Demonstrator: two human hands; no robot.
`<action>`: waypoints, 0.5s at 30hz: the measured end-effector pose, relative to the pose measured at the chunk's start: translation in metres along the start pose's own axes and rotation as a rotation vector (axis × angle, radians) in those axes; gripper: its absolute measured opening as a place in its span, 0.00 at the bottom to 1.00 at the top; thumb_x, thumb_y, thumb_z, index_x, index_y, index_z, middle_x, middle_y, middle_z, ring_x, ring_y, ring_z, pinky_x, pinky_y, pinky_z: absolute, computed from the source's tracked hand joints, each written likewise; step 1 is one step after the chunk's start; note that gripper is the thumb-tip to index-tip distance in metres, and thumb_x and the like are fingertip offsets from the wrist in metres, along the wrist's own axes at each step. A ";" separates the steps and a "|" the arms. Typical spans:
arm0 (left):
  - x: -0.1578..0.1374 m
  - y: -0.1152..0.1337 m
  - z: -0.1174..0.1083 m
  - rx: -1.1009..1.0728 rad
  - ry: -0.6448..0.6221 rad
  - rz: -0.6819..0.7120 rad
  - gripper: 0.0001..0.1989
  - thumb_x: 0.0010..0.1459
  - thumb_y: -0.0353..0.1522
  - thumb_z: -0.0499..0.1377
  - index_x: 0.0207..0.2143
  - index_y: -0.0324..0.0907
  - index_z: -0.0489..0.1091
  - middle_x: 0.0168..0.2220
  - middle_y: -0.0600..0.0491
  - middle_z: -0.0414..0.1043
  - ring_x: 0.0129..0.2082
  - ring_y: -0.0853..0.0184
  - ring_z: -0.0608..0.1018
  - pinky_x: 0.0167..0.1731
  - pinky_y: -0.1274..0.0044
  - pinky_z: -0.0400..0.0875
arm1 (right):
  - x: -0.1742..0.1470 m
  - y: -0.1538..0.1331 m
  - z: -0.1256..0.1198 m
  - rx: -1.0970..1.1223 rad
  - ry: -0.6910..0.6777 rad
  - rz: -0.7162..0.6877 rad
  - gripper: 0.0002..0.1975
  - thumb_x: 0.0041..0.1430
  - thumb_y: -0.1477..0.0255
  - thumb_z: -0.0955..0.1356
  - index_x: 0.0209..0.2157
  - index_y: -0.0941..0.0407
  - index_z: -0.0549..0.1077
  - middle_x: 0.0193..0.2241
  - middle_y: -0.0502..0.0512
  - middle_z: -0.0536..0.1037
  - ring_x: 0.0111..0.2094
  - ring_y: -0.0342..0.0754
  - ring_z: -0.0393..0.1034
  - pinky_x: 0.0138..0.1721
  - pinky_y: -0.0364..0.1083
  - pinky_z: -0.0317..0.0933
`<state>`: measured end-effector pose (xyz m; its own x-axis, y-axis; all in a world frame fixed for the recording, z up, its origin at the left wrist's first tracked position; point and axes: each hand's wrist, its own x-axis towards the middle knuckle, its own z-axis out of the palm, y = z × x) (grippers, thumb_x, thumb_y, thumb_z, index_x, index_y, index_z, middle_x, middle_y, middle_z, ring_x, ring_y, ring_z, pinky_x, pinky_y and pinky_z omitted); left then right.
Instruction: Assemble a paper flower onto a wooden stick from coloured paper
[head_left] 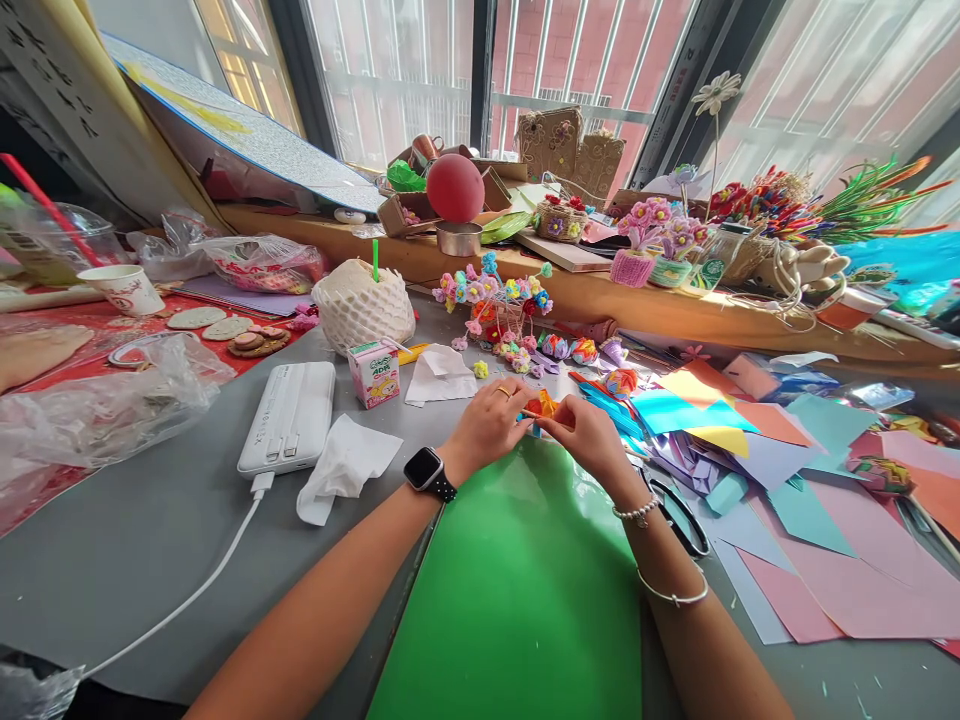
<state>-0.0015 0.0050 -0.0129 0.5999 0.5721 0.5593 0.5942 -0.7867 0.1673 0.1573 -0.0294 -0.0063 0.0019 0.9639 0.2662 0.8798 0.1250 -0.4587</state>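
Note:
Over the far end of a green board point(517, 590), my left hand point(491, 425) and my right hand point(589, 440) meet, fingers closed in a pinch. Between them is a small orange and red folded paper piece point(543, 403), partly hidden by my fingers. A thin tan strip or stick shows at the left fingertips; its kind is unclear. Just beyond lie several colourful paper balls point(583, 351) and a basket of small flowers point(499, 315). Blue paper strips point(611, 405) lie close to my right hand.
Coloured paper sheets point(840, 540) and black-framed glasses point(682, 520) lie to the right. At left are a white power bank point(289, 415) with a cable, crumpled tissue point(349, 465), a small drink carton point(374, 375) and a net-wrapped coconut point(364, 310). A crowded windowsill point(660, 315) runs behind.

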 end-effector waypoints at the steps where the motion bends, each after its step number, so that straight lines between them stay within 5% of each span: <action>1: 0.000 0.001 -0.001 -0.028 0.027 -0.021 0.14 0.51 0.30 0.53 0.42 0.40 0.60 0.42 0.47 0.64 0.44 0.62 0.66 0.44 0.69 0.62 | 0.001 0.001 0.000 0.017 0.010 0.009 0.16 0.49 0.58 0.64 0.19 0.56 0.59 0.18 0.50 0.68 0.19 0.42 0.58 0.19 0.41 0.47; 8: 0.005 0.000 -0.006 -0.197 0.383 -0.395 0.20 0.55 0.37 0.49 0.49 0.39 0.53 0.52 0.41 0.53 0.55 0.60 0.56 0.52 0.64 0.53 | 0.003 0.004 -0.003 0.112 0.097 0.077 0.16 0.49 0.58 0.64 0.20 0.56 0.59 0.18 0.50 0.68 0.19 0.42 0.58 0.20 0.41 0.49; 15: 0.011 -0.010 0.000 -1.063 0.091 -0.966 0.19 0.57 0.43 0.43 0.42 0.39 0.57 0.49 0.42 0.60 0.42 0.66 0.71 0.39 0.74 0.69 | 0.002 0.000 -0.005 0.163 0.145 0.041 0.15 0.49 0.60 0.64 0.20 0.56 0.60 0.18 0.50 0.67 0.20 0.42 0.59 0.21 0.41 0.50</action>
<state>-0.0011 0.0186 -0.0082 0.1405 0.9869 -0.0788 0.0431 0.0735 0.9964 0.1594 -0.0289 -0.0011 0.1147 0.9266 0.3581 0.7888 0.1342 -0.5998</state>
